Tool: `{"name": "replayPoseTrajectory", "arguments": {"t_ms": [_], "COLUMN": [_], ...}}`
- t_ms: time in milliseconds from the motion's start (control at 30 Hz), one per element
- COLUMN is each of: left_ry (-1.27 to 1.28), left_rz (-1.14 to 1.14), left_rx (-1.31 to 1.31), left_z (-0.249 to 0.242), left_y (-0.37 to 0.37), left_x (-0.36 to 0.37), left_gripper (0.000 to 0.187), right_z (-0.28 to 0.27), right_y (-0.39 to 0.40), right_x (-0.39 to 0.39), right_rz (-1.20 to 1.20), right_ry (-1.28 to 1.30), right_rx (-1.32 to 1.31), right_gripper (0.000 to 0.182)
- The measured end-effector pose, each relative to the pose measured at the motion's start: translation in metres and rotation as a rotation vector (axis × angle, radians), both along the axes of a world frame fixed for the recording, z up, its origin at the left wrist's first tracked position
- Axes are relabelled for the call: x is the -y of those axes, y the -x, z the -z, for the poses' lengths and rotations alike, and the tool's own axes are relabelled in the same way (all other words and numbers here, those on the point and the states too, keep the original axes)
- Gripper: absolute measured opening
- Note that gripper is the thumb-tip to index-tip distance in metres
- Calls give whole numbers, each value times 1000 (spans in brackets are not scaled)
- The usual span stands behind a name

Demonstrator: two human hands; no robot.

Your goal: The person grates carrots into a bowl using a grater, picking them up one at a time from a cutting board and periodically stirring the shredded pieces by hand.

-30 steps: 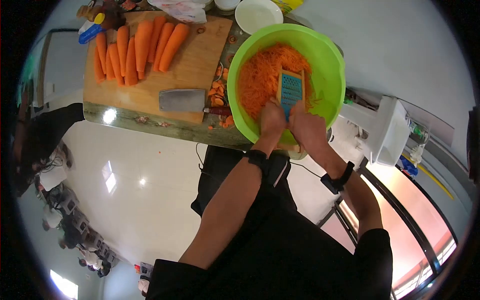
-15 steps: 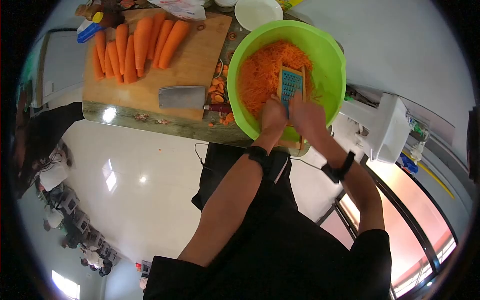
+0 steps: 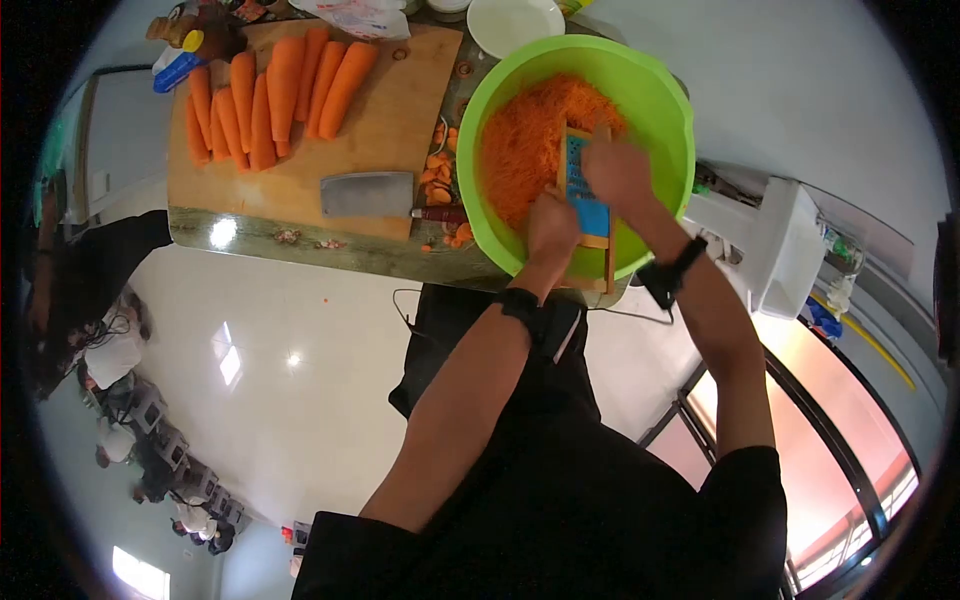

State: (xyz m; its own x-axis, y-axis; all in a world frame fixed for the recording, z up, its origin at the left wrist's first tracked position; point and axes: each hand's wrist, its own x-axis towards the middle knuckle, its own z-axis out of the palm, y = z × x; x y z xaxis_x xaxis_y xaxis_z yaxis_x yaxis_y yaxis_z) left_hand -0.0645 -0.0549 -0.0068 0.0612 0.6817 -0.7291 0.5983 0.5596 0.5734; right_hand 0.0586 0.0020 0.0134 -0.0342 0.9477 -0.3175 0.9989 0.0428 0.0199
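Note:
A wooden-framed grater with a blue plate leans inside a large green bowl. Orange shredded carrot is heaped in the bowl, left of and beyond the grater. My left hand is closed on the grater's left edge. Over the grater's upper part lies my right hand, its fingers curled down toward the blue plate; whatever it holds is hidden under it.
Several peeled carrots lie on a wooden board. A cleaver rests at the board's front edge, beside carrot scraps. A white bowl stands behind the green one. Another person's arm shows at far left.
My right hand has moved away from my body, up along the grater, uncovering more of its lower blue plate. My left hand stays at the grater's edge.

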Motion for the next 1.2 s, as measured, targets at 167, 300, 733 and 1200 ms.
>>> {"name": "replayPoseTrajectory", "arguments": {"t_ms": [167,300,733,1200], "left_ry": [-229,-93,-179,-156], "left_rz": [90,16,-47,-64], "left_rx": [-75,-29,-87,-28], "left_z": [16,10,27,15], "left_y": [-3,2,-7,-4], "left_x": [13,11,18,18], "left_gripper": [48,46,53,49], "right_z": [-68,-44,-3,12], "right_y": [29,21,-3,-10], "right_x": [77,66,3,-3], "right_rz": [3,81,-190,-220], "right_ry": [207,174,87,-101], "right_rx": [-14,-43,83,82], "right_gripper": [23,27,20,13]}}
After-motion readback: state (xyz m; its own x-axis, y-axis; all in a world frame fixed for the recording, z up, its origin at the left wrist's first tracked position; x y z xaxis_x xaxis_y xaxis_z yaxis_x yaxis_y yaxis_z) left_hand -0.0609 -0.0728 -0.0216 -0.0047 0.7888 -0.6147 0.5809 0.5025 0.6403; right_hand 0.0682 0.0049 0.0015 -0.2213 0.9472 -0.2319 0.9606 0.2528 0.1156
